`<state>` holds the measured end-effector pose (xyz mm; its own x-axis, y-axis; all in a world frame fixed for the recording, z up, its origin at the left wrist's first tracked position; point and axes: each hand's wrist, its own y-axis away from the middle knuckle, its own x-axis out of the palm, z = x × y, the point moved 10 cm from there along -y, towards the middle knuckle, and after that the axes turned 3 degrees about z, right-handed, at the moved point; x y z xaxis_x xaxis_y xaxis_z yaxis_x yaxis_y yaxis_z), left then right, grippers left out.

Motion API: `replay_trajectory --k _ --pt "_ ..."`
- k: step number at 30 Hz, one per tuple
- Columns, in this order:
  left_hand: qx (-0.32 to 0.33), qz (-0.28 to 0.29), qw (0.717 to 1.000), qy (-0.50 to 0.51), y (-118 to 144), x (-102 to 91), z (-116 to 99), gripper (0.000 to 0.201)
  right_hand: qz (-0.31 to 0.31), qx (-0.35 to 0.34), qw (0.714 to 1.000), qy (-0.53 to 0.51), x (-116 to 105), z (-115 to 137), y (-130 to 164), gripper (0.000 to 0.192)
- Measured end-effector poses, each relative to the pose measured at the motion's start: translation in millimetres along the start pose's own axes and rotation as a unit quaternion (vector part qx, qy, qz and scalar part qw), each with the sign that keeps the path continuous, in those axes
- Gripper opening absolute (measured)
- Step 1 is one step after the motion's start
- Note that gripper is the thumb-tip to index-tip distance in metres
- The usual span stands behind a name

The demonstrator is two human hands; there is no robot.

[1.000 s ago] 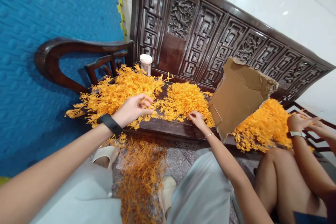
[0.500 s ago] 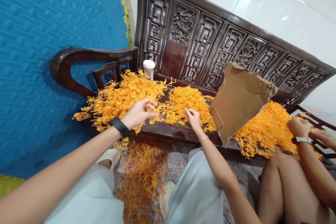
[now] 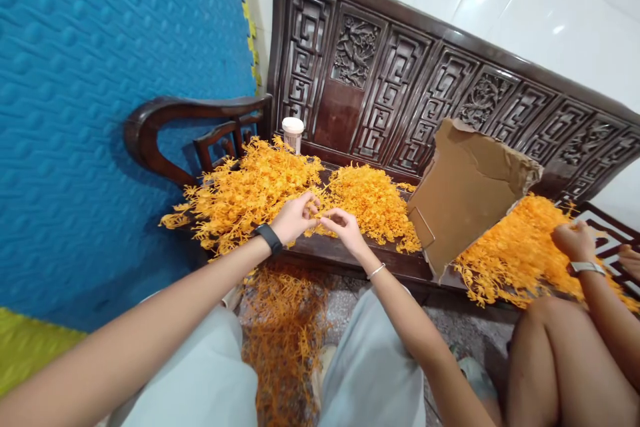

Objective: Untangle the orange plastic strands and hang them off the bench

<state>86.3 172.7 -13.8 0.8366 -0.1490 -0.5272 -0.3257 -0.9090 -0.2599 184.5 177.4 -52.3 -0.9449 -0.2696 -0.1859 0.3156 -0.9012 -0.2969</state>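
- The left hand (image 3: 295, 219) and the right hand (image 3: 344, 227) meet in front of the person, fingertips close together.
- Both hands pinch a small orange sprig (image 3: 319, 220) between them. The fingers are closed on it, thumb against fingertips.
- The sprig is tiny, so its shape is hard to see.
- Just left of the hands lies a big orange pile (image 3: 250, 190) of the same little plastic sprigs. The left hand is just beside its edge.
- Just behind the right hand is a second pile (image 3: 373, 200).
- Both piles lie on the seat of a dark wooden bench (image 3: 340, 252) with a carved back.
- Below the hands, more orange bits (image 3: 285, 327) lie on the floor between the person's knees.
- Behind the left pile stands a small jar (image 3: 293, 133) with a pale lid.
- To the right of the hands a torn cardboard piece (image 3: 467, 190) leans up on the bench.
- Past the cardboard is another orange heap (image 3: 515, 250), and another person's hand (image 3: 575, 240) with a watch rests by it.
- A blue padded wall (image 3: 100, 80) is on the left.
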Motion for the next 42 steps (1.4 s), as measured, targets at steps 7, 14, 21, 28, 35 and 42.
replay_trajectory --k 7,14,21,28,35,42 --pt "-0.047 0.005 0.99 0.132 -4.3 -4.1 16.3 0.044 -0.006 -0.007 1.0 0.002 -4.7 -2.6 -2.7 0.02" --pt "-0.085 0.102 0.986 0.099 -1.8 19.3 26.8 0.022 0.038 -0.008 0.999 -0.013 2.1 2.0 -4.8 0.015" --pt "-0.05 0.083 0.992 0.077 -1.3 19.9 14.7 0.023 0.081 0.036 0.996 -0.009 13.0 -6.4 -4.7 0.02" --pt "-0.096 0.133 0.981 0.1 -0.2 22.7 23.8 0.023 -0.001 0.021 1.0 -0.021 -9.5 -9.7 -10.0 0.017" --pt "-0.134 0.135 0.979 0.071 0.2 22.3 34.1 0.023 -0.077 0.043 0.995 -0.041 -6.2 -17.2 -7.0 0.016" --pt "-0.129 0.105 0.983 0.07 -4.7 19.1 33.7 0.027 -0.182 0.085 0.971 -0.13 -16.8 -34.6 -5.7 0.021"
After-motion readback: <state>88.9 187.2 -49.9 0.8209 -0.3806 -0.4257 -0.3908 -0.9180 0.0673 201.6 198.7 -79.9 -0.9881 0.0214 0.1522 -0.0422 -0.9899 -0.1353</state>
